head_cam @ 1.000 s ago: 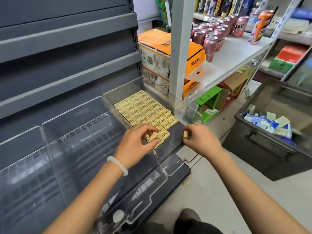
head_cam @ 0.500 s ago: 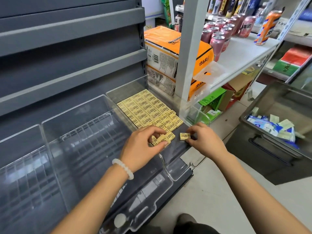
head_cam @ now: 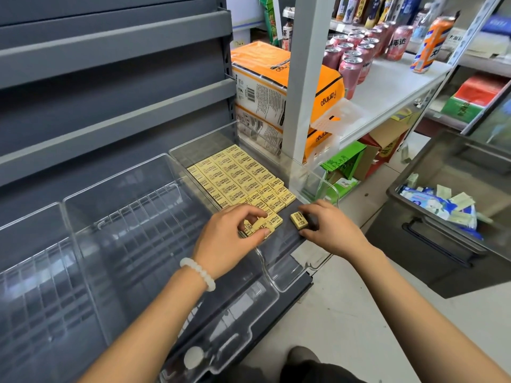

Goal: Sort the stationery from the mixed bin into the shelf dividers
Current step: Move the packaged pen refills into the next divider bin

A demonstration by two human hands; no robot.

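Right hand point(head_cam: 329, 230) pinches one yellow eraser point(head_cam: 299, 220) between thumb and fingertips, held just over the dark floor of the clear divider tray point(head_cam: 318, 175), at the near right corner of the eraser block. Left hand point(head_cam: 229, 239) has fingers curled over the front erasers point(head_cam: 265, 225), gripping or steadying a couple of them against the rows of erasers point(head_cam: 237, 178) already laid flat behind.

Step in hand, by my read: seat the loose eraser into the open slot at the front right. To do it well: keep the left fingers pinning the front erasers so they don't skid, lower the held eraser flat, label up, then slide it left until it touches its neighbour. Don't drop it on edge; it sits slightly tilted now, near edge low.

Orientation: held eraser's long axis runs left-back to right-front, roughly matching the diagonal the laid rows follow in this view. Printed face is up. Which end of the label leads, can't tell, print too small.

Mixed bin point(head_cam: 442, 205) sits on the floor to the right, well apart from the tray, with more packets inside. The other two clear dividers point(head_cam: 116, 217) to the left hold nothing that I can see.
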